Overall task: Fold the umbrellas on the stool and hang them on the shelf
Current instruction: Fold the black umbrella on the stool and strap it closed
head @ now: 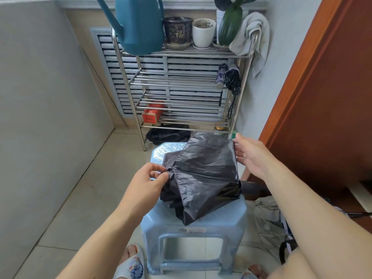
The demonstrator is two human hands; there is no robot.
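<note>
A black umbrella point(203, 176) lies loosely collapsed on the light blue plastic stool point(193, 226), its canopy spread in slack folds. My left hand point(147, 182) pinches a rib tip at the canopy's left edge. On the right, my right hand point(251, 156) holds the canopy's far corner with its fingertips, fingers mostly straight. Two folded dark umbrellas point(229, 78) hang by their straps at the right end of the metal shelf point(181, 85) behind the stool.
The shelf's top tier carries a teal watering can point(138, 25), flower pots point(178, 30) and a towel point(253, 35); a red box point(153, 113) sits lower. A brown door point(322, 97) stands at right, with cloth and another umbrella point(269, 224) on the floor beside the stool.
</note>
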